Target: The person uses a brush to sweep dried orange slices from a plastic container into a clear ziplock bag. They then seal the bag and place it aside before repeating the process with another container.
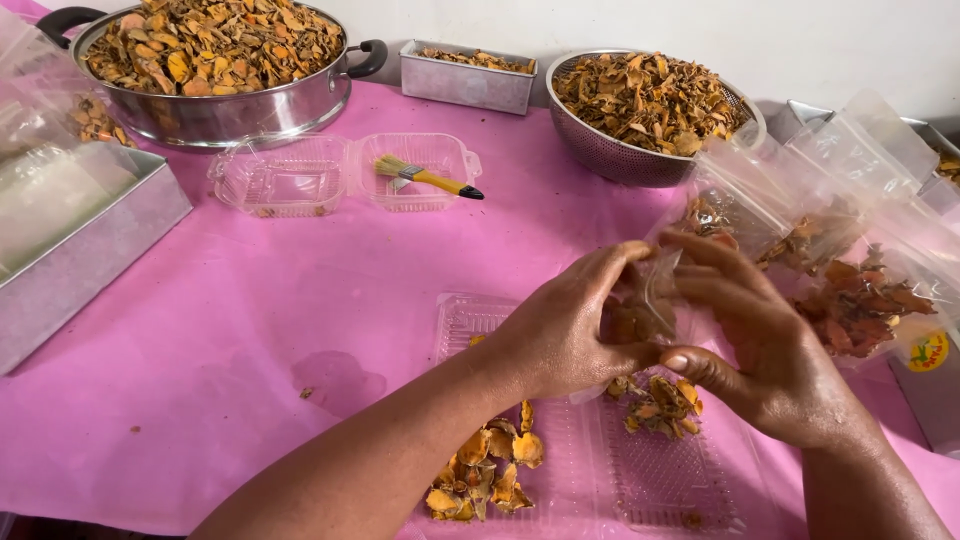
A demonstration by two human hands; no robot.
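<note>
Both hands meet over the middle of the pink-covered counter (pixel 250 300), pinching a small clear bag (pixel 655 300) between them. The left hand (pixel 565 330) grips the bag's near edge with thumb and curled fingers; the right hand (pixel 760 350) closes on its other side, fingers stretched across the top and thumb beneath. The bag holds a few dried orange-brown chips and hangs just above an open clear clamshell tray (pixel 640 480), where two small heaps of the same chips (pixel 490 475) lie. To the right, filled bags (pixel 850 290) lean in a row. Behind stand a large steel pot (pixel 220 110) and a mesh colander (pixel 620 150), both heaped with chips, and a second clamshell holding a yellow-handled brush (pixel 425 178).
</note>
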